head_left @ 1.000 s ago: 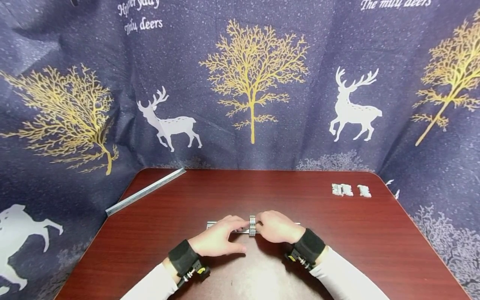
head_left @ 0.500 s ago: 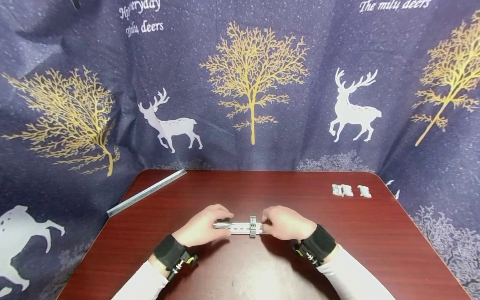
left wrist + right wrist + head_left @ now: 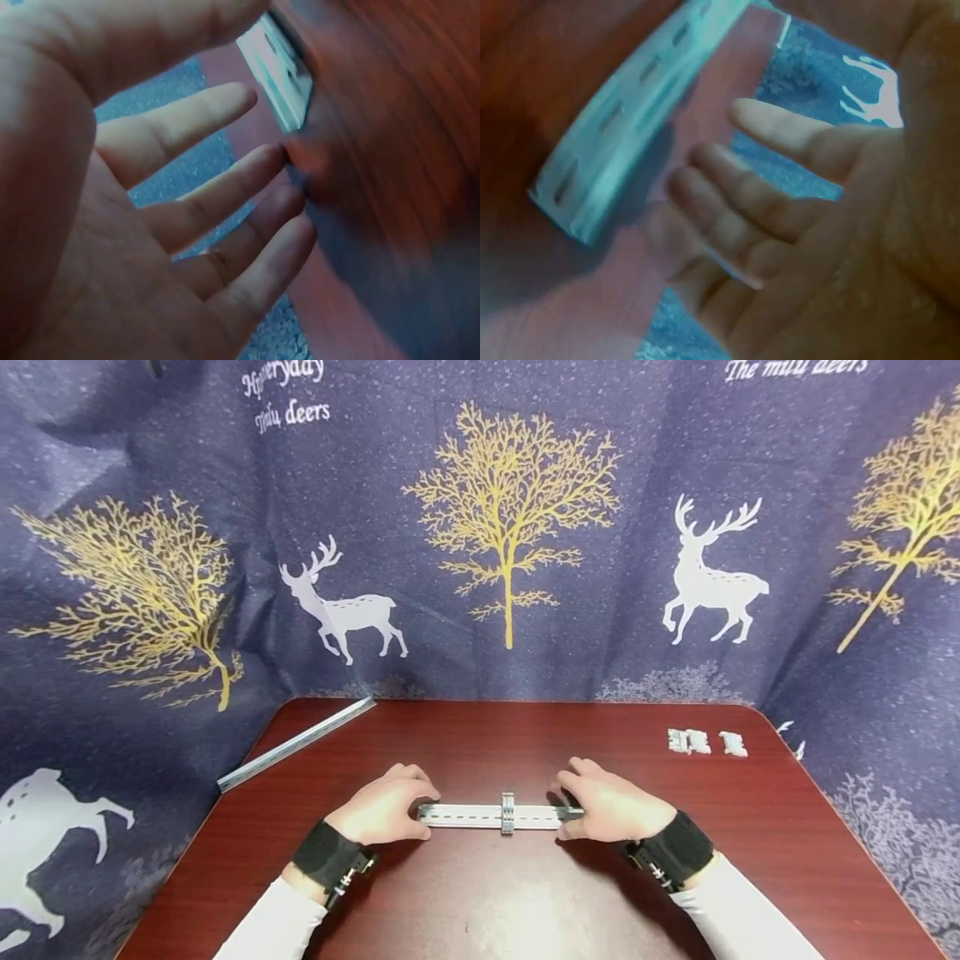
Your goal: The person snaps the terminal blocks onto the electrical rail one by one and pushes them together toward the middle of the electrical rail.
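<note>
A short slotted metal DIN rail (image 3: 472, 816) lies crosswise on the table, with a narrow grey terminal block (image 3: 507, 813) standing across it near the middle. My left hand (image 3: 382, 806) is at the rail's left end, thumb in front and fingers behind. In the left wrist view its fingers (image 3: 217, 195) are spread and relaxed beside the rail end (image 3: 281, 71). At the right end is my right hand (image 3: 611, 802), overlapping the rail in the head view. The right wrist view shows its fingers (image 3: 742, 195) loosely bent, apart from the slotted rail (image 3: 622, 120).
A longer metal rail (image 3: 296, 743) lies slanted along the table's left edge. Several pale terminal blocks (image 3: 697, 742) sit at the back right of the dark red table (image 3: 480, 752). Behind it hangs a blue cloth (image 3: 450, 677) printed with deer and trees.
My hands have drawn apart, from beside the terminal block out to the two rail ends. More of the rail shows between them; the block stays near its middle.
</note>
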Demonstrator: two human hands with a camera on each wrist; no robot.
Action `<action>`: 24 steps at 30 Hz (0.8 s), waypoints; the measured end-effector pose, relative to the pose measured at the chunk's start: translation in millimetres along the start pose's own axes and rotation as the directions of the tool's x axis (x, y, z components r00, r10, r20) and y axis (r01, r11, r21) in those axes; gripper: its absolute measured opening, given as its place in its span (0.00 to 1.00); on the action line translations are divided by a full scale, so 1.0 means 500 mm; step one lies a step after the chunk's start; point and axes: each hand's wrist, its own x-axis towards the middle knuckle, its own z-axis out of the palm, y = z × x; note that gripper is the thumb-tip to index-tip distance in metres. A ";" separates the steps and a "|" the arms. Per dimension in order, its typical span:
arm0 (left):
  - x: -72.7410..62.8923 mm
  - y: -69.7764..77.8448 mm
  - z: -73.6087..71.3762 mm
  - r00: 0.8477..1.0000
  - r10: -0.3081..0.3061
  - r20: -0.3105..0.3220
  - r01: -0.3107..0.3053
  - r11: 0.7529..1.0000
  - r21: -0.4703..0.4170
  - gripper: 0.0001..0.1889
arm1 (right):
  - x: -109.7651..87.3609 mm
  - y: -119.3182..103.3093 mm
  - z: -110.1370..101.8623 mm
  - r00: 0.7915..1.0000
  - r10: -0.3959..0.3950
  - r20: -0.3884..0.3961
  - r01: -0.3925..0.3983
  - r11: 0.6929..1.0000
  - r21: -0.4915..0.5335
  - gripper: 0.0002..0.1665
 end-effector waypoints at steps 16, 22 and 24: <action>0.003 -0.029 -0.009 0.998 0.065 -0.001 -0.065 0.997 -0.049 0.13 | -0.002 0.018 -0.004 0.998 0.013 0.069 -0.012 1.000 -0.021 0.22; 0.008 -0.033 0.004 0.997 0.048 -0.056 -0.048 0.999 -0.004 0.13 | 0.005 0.032 0.003 0.998 0.023 0.054 -0.022 1.000 -0.014 0.18; 0.010 -0.036 0.012 0.996 0.043 -0.073 -0.042 0.999 0.018 0.13 | 0.007 0.035 0.006 0.999 0.029 0.037 -0.029 0.999 -0.014 0.18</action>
